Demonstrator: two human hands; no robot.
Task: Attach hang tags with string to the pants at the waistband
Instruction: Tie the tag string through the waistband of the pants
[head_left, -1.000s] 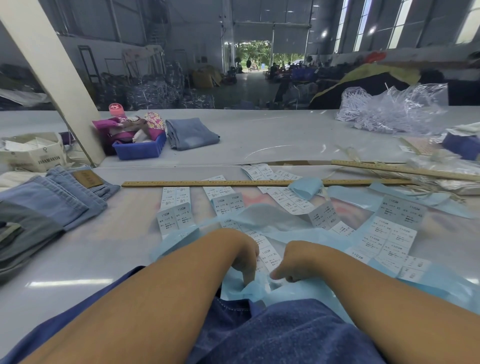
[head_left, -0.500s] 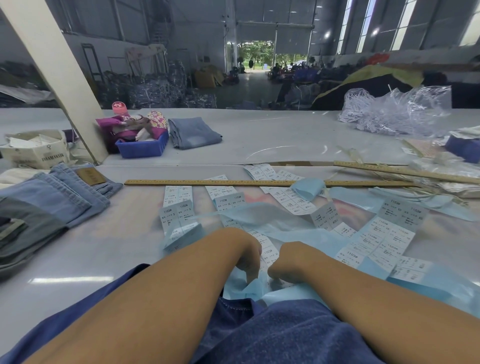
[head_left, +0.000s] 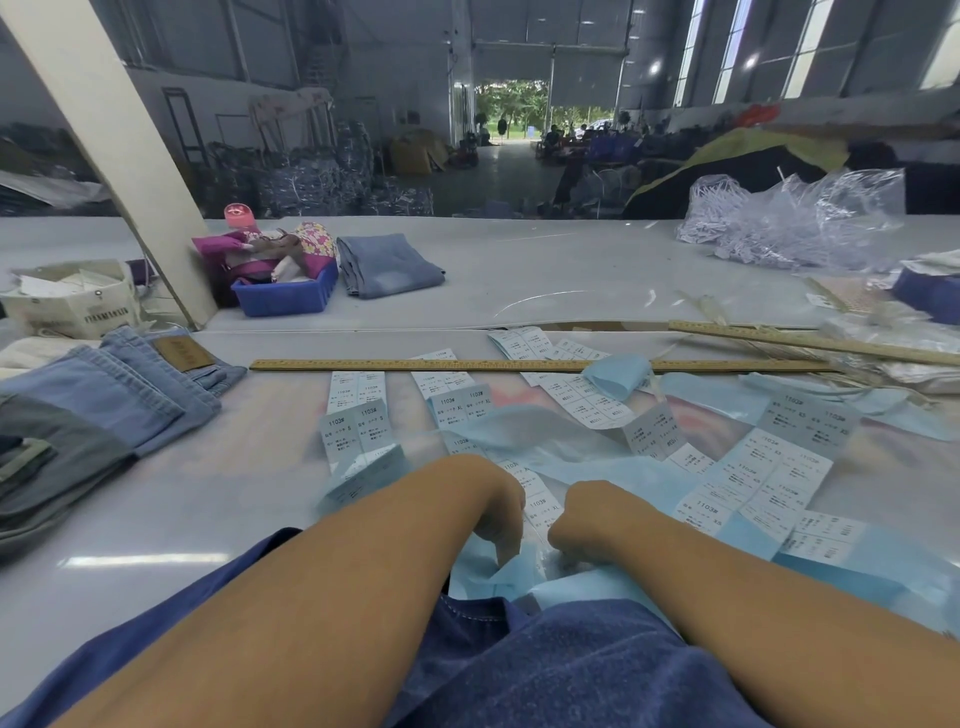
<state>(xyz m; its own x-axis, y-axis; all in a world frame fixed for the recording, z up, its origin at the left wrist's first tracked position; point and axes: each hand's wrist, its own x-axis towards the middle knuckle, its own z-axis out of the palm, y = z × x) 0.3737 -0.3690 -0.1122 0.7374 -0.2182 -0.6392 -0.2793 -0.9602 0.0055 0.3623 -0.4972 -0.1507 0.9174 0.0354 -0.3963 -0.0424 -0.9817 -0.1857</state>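
Strips of white size labels (head_left: 358, 431) on light blue backing paper (head_left: 524, 436) lie spread over the white table. My left hand (head_left: 498, 506) and my right hand (head_left: 587, 519) sit close together at the near edge, fingers curled down onto the blue backing paper (head_left: 511, 574), pinching it. The fingertips are partly hidden. Folded jeans (head_left: 114, 395) with a brown waistband patch lie at the left. A clear bag of white tag strings (head_left: 779, 223) sits at the far right.
A long wooden ruler (head_left: 519, 365) lies across the table's middle, a second ruler (head_left: 810, 340) at the right. A blue bin (head_left: 285, 296) and folded denim (head_left: 389, 265) stand at the back left, beside a slanted white post (head_left: 114, 145). A white bag (head_left: 72, 301) is at far left.
Both hands stay together on the blue paper, drawing slightly nearer each other. The label strip left of my left arm has lifted and curled a little.
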